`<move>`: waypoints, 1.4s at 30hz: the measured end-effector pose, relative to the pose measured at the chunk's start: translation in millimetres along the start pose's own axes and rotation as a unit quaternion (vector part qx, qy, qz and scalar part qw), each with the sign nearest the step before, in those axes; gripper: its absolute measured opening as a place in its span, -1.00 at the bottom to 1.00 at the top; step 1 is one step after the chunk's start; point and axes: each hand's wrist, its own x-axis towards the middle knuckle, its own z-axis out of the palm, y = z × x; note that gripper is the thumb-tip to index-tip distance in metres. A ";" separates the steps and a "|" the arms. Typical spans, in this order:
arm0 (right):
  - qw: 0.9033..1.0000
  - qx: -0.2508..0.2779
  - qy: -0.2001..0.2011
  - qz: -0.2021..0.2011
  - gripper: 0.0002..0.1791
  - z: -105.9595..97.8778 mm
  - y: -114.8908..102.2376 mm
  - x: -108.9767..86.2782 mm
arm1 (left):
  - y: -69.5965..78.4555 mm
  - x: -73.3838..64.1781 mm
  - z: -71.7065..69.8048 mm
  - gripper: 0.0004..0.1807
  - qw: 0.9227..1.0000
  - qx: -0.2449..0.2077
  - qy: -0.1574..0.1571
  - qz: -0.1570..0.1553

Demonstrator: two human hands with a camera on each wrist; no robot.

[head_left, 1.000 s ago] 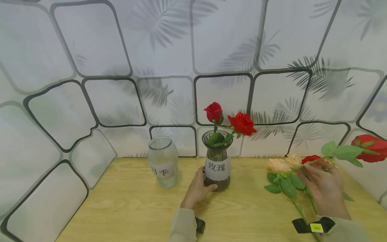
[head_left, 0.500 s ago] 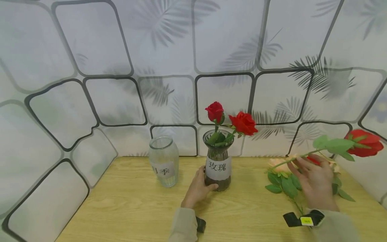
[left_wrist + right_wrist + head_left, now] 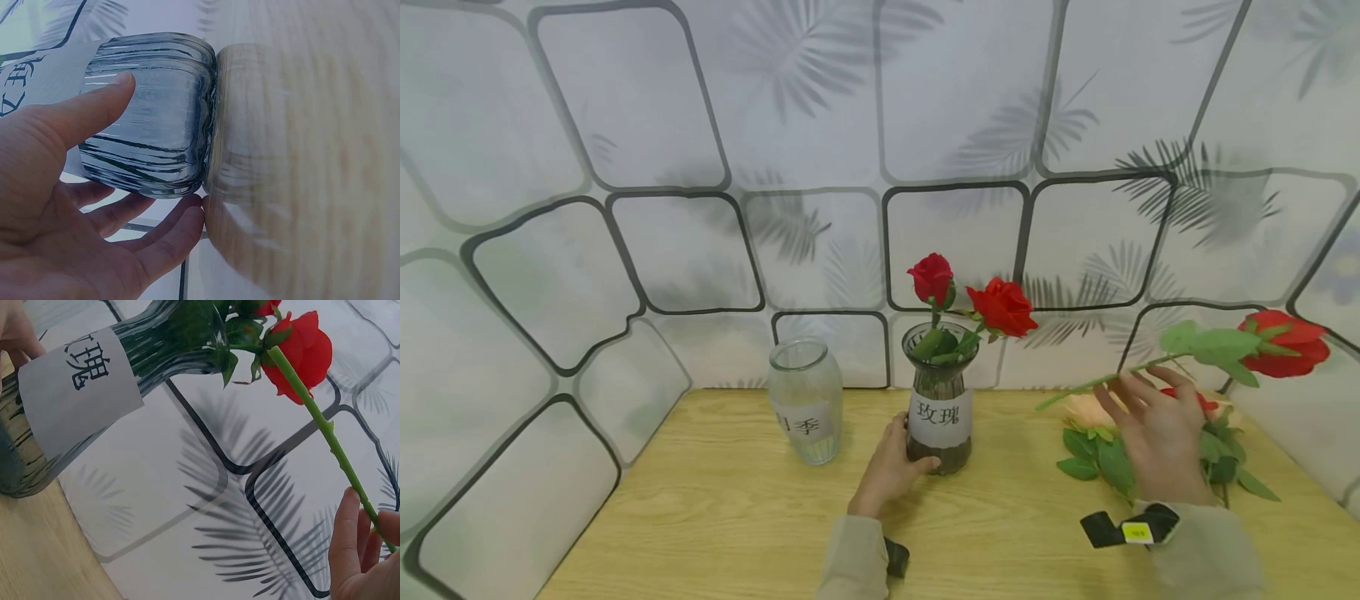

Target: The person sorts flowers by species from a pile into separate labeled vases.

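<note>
Left hand (image 3: 889, 467) has its grip round the base of the dark vase (image 3: 938, 385), thumb in front, fingers going round the side; vase stands upright on the bench (image 3: 715, 500), white paper label facing front. Two flowers in it: a red rosebud (image 3: 931, 279) and an open red rose (image 3: 1002, 307) leaning right. Right hand (image 3: 1165, 446) is up over the bench's right side, narrow grip, pinching the stem of a long-stemmed rose (image 3: 1287, 343); stem roughly level, bare cut end pointing left toward the dark vase, well apart from it, red bloom out to the right. Peach flower (image 3: 1086, 411) and another red bloom (image 3: 1204, 403) lie behind that hand, partly hidden, green leaves around. Clear vase (image 3: 808, 379), also labelled, stands left of the dark one. Patterned wall covering (image 3: 820, 250) behind.
</note>
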 end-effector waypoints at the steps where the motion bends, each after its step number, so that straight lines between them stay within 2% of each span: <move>1: 1.000 -0.002 0.003 -0.001 -0.59 2.2 0.9 -0.2 | 0.6 -0.2 -0.3 -0.11 1.000 0.000 0.000 0.001; 7: 1.000 -0.012 0.019 -0.016 -0.57 14.7 7.9 -1.6 | 1.1 -1.2 -0.3 -0.11 1.000 -0.003 0.001 0.004; 16: 0.999 0.010 -0.002 -0.042 -0.58 26.1 21.0 -3.8 | -0.7 -0.4 0.2 -0.11 1.000 -0.002 0.000 0.006; 27: 0.996 -0.017 -0.016 -0.081 -0.59 45.6 37.3 -5.7 | 0.0 -1.5 0.3 -0.10 1.000 -0.003 0.001 0.008; 33: 0.995 -0.036 -0.020 -0.087 -0.60 56.2 43.4 -6.4 | 0.5 -1.5 0.1 -0.11 1.000 -0.001 0.001 0.012; 42: 0.996 -0.026 -0.007 -0.087 -0.58 66.6 49.8 -4.3 | 0.5 -1.5 0.0 -0.11 1.000 0.002 0.002 0.012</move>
